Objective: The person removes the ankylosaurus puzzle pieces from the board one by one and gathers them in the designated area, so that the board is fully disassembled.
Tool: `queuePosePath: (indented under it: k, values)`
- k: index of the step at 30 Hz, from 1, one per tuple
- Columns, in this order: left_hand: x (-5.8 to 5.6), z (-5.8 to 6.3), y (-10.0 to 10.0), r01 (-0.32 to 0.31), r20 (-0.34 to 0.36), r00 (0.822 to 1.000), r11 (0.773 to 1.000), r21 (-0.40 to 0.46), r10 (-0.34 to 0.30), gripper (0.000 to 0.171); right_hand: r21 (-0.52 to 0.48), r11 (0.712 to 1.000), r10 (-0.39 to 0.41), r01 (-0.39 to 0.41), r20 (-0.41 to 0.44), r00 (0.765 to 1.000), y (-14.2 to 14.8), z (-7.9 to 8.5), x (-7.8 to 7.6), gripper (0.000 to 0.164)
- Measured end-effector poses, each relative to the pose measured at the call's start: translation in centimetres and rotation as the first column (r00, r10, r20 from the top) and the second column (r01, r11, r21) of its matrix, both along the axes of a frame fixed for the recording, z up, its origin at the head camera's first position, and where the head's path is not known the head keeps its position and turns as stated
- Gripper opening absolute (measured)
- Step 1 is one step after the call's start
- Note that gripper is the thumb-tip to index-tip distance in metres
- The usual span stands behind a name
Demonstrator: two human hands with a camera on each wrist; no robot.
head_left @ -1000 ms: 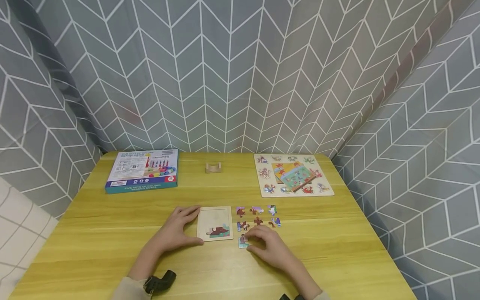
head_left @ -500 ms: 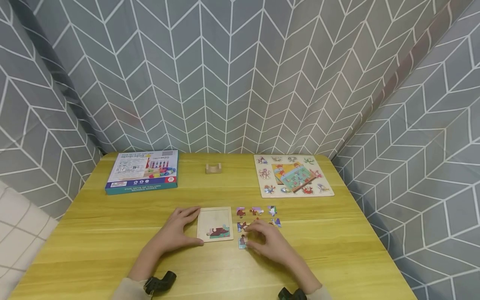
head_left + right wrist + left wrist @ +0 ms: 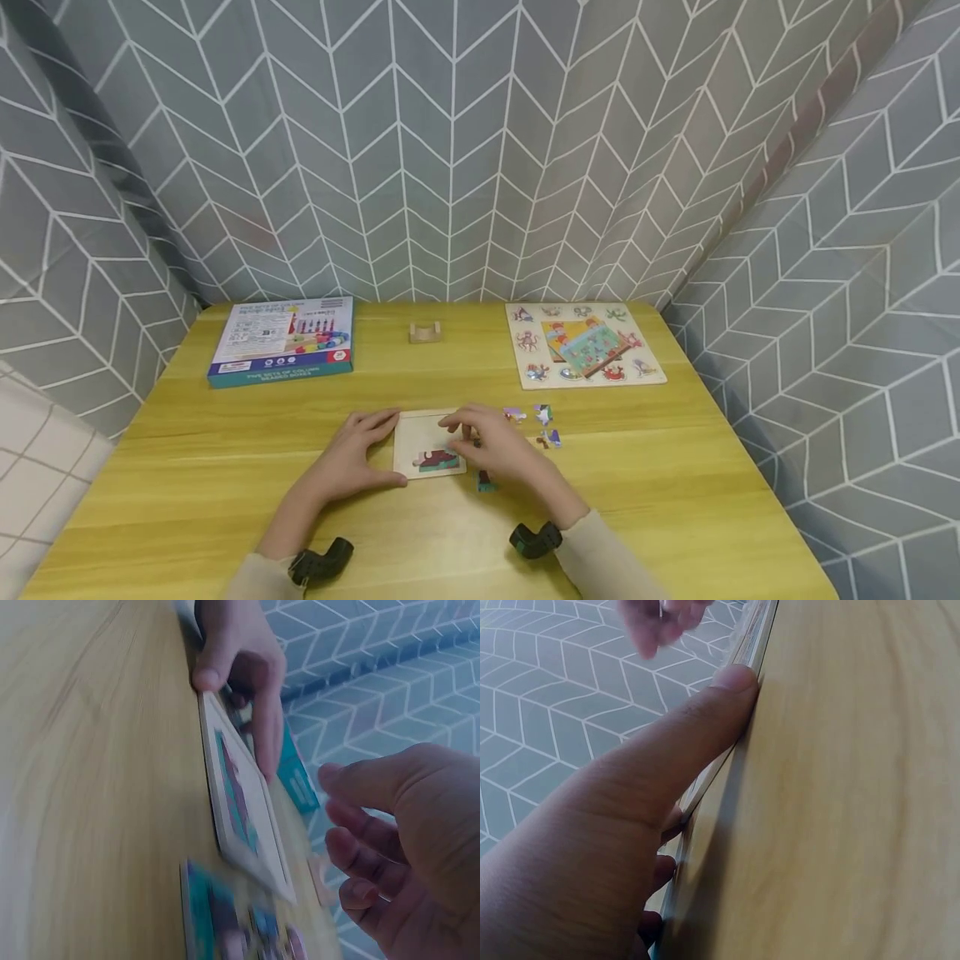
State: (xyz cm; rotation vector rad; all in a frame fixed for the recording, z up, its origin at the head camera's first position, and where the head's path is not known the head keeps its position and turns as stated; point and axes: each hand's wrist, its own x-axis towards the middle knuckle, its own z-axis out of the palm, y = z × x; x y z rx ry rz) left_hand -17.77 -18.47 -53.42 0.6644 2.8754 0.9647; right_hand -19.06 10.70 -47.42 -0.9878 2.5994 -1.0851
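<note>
A square wooden puzzle tray (image 3: 420, 425) lies flat on the table, with joined maroon and teal jigsaw pieces (image 3: 438, 459) in its lower right part. My left hand (image 3: 348, 454) grips the tray's left side, thumb at the near corner (image 3: 206, 681) and fingers along the far edge. Above the tray's right side hovers my right hand (image 3: 495, 446). In the right wrist view its fingers (image 3: 367, 851) are loosely bent, thumb close to the forefinger, and nothing shows between them. Loose jigsaw pieces (image 3: 550, 438) lie right of the tray, some hidden behind the right hand.
A boxed bead set (image 3: 283, 342) stands at the back left. Behind the tray sits a small wooden U-shaped block (image 3: 425, 332). At the back right lies a sea-animal board (image 3: 532, 367) with two picture cards (image 3: 596, 346) on it. Patterned curtains (image 3: 480, 150) border the table.
My right hand has moved left and up from the loose pieces to over the tray's right side. The left hand stays on the tray. The view has shifted slightly.
</note>
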Motion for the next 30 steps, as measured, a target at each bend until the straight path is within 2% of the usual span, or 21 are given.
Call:
queuePosePath:
  k: [3,7,14,20,30]
  values:
    - [-0.1,0.1,0.0,-0.002,-0.001,1.0,1.0,0.003,0.002,0.109,0.038,0.998,0.042,-0.042,0.007,0.999,-1.7,-0.1,-0.6,0.027]
    - [-0.1,0.1,0.0,0.002,-0.006,1.0,1.0,-0.001,-0.002,0.109,0.113,0.991,0.075,-0.074,-0.009,0.997,-3.3,-1.0,-1.1,0.028]
    - [-0.1,0.0,-0.1,0.006,-0.006,1.0,1.0,-0.001,-0.006,0.109,0.218,0.971,0.103,-0.093,-0.035,0.994,-4.1,-2.1,-0.9,0.027]
    - [-0.1,0.1,-0.2,0.0,0.003,1.0,1.0,0.004,0.0,0.109,0.221,0.969,0.123,-0.112,-0.036,0.992,-4.0,-2.2,-0.7,0.025]
    - [0.0,0.1,-0.2,-0.001,0.008,1.0,1.0,0.006,0.001,0.109,0.223,0.961,0.165,-0.164,0.016,0.986,-3.9,-2.3,-0.9,0.031]
